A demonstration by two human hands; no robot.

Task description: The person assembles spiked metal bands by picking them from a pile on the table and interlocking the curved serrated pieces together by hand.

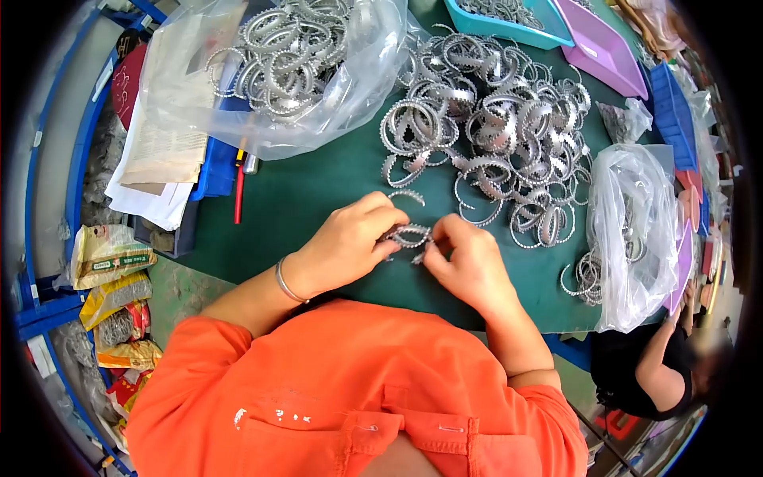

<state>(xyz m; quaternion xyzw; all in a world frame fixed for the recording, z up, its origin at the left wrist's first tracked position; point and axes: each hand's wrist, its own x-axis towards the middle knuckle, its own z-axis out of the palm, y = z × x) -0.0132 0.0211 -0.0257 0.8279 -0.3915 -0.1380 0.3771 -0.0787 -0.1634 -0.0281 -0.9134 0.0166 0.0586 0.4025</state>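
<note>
Between my hands is a silver toothed metal ring (412, 235), held low over the green table. My left hand (350, 238), with a bangle (288, 282) on its wrist, is closed with its fingertips on the ring's left side. The fingers of my right hand (469, 258) pinch the ring's right end. Exactly how the fingertips meet the metal is partly hidden. Just beyond my left fingers lies another toothed piece (407, 195), curved and open. A large tangled heap of similar rings (493, 131) spreads beyond my right hand.
A clear plastic bag (350, 119) of rings lies at the back left, near a red pen (239, 195) and papers (163, 143). Another plastic bag (632, 238) lies right. Turquoise (517, 32) and purple (600, 56) trays stand behind. A co-worker (644, 366) is at the right.
</note>
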